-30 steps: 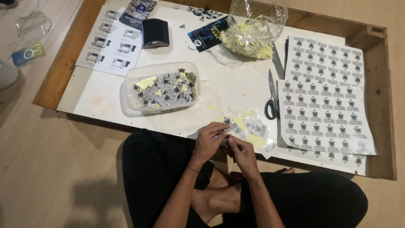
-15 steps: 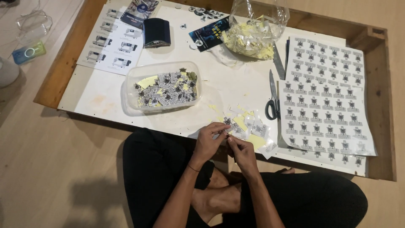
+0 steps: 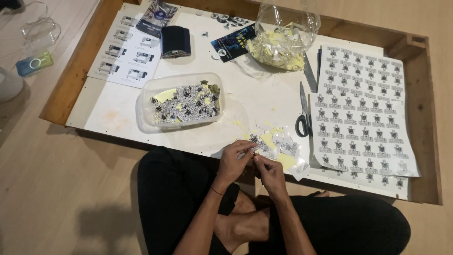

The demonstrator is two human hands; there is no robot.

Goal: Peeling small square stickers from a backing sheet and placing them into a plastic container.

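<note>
head view looks down at you sitting cross-legged at the near edge of the low white desk. your left hand and right hand meet just above the desk's edge, both pinched on one small black-and-white sticker held between the fingertips (it is too small to tell which side faces up). just beyond your hands lies a loose pile of cut stickers with yellow backing scraps. to the left stands a clear plastic tub filled with more stickers. scissors lie to the right of the pile, touching the uncut sticker sheets. a clear bag of yellow scraps sits at the far side.
</note>
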